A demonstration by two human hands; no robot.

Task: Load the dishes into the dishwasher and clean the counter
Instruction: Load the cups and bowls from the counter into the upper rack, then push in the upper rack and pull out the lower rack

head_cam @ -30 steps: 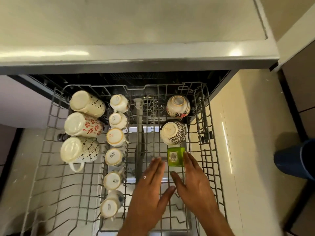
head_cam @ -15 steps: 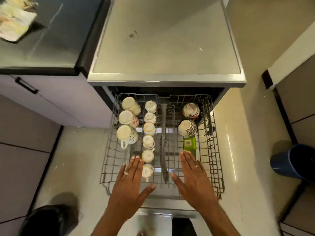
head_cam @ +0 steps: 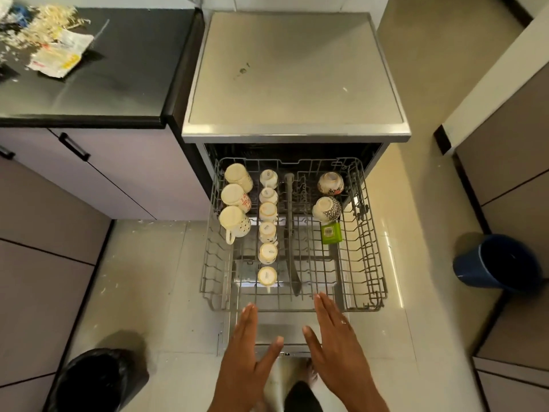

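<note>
The dishwasher's wire rack [head_cam: 372,263] is pulled out below the steel top [head_cam: 294,72]. On its left side lie three mugs [head_cam: 236,203], beside a row of several small cups [head_cam: 268,227]. Two patterned bowls [head_cam: 326,208] sit upside down at the right, with a green packet [head_cam: 330,233] just in front of them. My left hand [head_cam: 248,355] and my right hand [head_cam: 334,346] hover flat at the rack's front edge. Both hands have fingers spread and hold nothing.
The black counter [head_cam: 118,69] at upper left carries wrappers and shredded litter [head_cam: 47,40]. A black-lined bin [head_cam: 98,382] stands on the floor at lower left. A blue bucket [head_cam: 496,263] is on the floor at right, near cabinet panels.
Both hands have drawn back from the green packet to the rack's front edge. The view has pulled away and upward, so the counter and floor show now.
</note>
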